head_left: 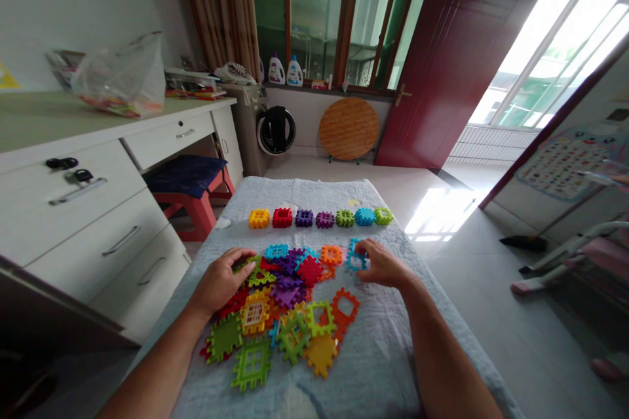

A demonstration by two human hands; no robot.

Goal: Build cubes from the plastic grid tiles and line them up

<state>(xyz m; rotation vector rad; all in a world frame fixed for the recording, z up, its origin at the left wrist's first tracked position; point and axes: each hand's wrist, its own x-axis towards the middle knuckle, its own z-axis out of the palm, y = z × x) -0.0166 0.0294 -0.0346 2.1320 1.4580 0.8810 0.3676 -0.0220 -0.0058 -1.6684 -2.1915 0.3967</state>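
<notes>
My right hand (386,264) pinches a light blue, toothed-edge interlocking block panel (354,256) at the right of the pile, thumb and fingers on its right side. At the pile's left edge, my left hand (222,280) rests with thumb and fingers apart, next to a green triangular panel (261,275). Between and below the hands lie many loose panels, among them an orange panel (331,254), a red panel (310,271), a purple panel (287,292), a yellow window panel (255,311) and a green window panel (252,364). Several panels overlap and partly hide others.
Behind the pile stands a row of assembled cubes, including a yellow cube (259,218), a red cube (282,217) and a blue cube (364,217). Everything sits on a cloth-covered table (373,366). A dark-topped stool (187,177) and white desk (98,209) are at left.
</notes>
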